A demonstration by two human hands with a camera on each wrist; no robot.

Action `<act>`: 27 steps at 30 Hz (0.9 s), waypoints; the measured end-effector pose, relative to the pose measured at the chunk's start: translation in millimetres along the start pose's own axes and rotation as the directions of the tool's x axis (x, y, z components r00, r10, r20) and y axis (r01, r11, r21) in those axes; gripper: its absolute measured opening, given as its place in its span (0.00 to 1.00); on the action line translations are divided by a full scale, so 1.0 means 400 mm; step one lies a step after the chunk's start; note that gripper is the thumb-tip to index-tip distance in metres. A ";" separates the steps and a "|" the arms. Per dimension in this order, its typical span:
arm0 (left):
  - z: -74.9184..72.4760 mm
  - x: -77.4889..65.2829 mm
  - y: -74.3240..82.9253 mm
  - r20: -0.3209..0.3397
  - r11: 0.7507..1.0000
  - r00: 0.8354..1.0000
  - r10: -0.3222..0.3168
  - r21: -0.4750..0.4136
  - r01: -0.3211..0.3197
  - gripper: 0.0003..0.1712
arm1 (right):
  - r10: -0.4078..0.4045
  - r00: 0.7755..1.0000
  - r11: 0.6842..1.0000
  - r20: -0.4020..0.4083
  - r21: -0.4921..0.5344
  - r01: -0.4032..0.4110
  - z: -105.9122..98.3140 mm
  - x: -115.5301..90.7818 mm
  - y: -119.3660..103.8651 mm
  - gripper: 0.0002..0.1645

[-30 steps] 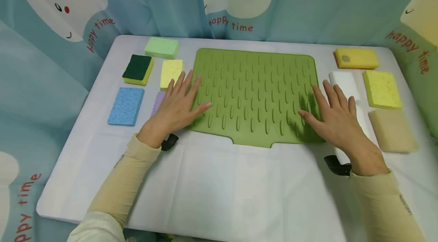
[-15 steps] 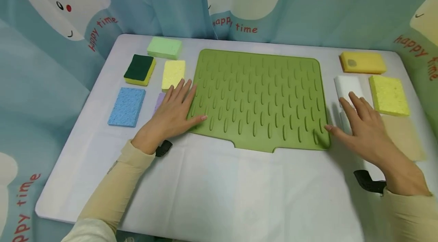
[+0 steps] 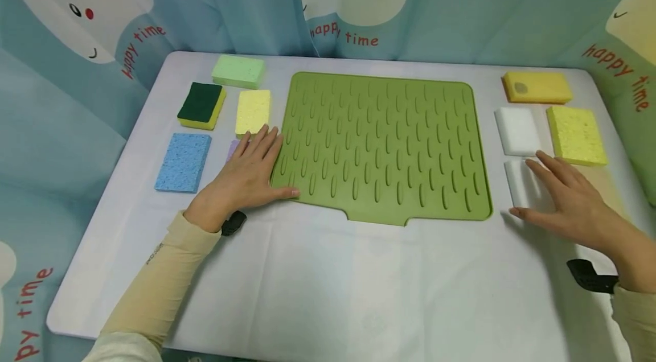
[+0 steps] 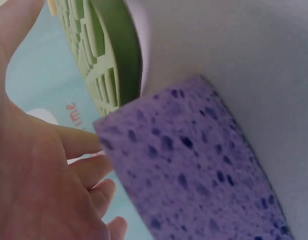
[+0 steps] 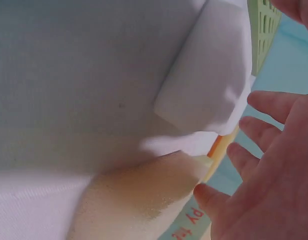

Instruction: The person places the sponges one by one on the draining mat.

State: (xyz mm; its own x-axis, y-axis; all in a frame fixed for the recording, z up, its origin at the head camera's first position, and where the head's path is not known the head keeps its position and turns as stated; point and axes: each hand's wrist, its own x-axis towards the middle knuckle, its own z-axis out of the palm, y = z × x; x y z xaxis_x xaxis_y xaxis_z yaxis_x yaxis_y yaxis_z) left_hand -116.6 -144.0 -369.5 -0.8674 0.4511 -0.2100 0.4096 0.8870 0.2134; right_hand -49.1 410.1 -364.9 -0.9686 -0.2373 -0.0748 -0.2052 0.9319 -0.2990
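My left hand (image 3: 241, 174) lies with straight, slightly spread fingers over the left edge of a green ridged silicone mat (image 3: 379, 148). A purple sponge (image 4: 189, 170) sits beneath that hand, mostly hidden in the head view; whether the fingers touch it or the mat I cannot tell. Off the mat's right side, my right hand (image 3: 579, 202) hovers above a white sponge (image 3: 525, 182), its fingers extended and holding nothing. Behind that one lies another white sponge (image 3: 517, 131). A beige sponge (image 5: 139, 200) is partly covered by the right hand in the head view.
Left of the mat are a light green sponge (image 3: 238, 72), a green-and-yellow scrub sponge (image 3: 201, 105), a pale yellow sponge (image 3: 253, 111) and a blue sponge (image 3: 183, 163). At right lie a yellow-orange sponge (image 3: 538, 87) and a bright yellow sponge (image 3: 576, 135). A curtain hangs behind.
My right hand has moved right, from over the mat's right edge to above the white sponges. The left hand has shifted slightly left and nearer me. Both hands stay unfilled.
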 end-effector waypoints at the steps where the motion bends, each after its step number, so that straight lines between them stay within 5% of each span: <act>1: 0.001 -0.001 -0.002 0.004 1.000 1.000 -0.002 0.003 0.002 0.68 | -0.006 1.000 1.000 0.002 -0.008 0.006 0.001 0.002 0.002 0.60; 17: 0.005 0.009 -0.014 0.025 0.997 0.999 0.030 0.077 -0.032 0.71 | -0.068 0.995 0.989 0.066 -0.126 0.076 -0.011 0.001 0.033 0.72; 27: -0.008 0.027 -0.014 0.053 0.995 0.998 0.025 0.091 -0.030 0.70 | -0.089 0.993 0.986 0.078 -0.136 0.099 -0.010 0.030 0.031 0.66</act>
State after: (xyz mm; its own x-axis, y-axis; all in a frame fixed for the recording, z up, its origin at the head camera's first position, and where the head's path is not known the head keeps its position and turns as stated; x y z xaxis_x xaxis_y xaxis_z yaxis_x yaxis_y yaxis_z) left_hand -129.2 -144.5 -370.0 -0.8409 0.4775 -0.2547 0.4591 0.8786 0.1317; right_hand -63.8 419.9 -365.7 -0.9326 -0.3400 -0.1214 -0.3175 0.9324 -0.1727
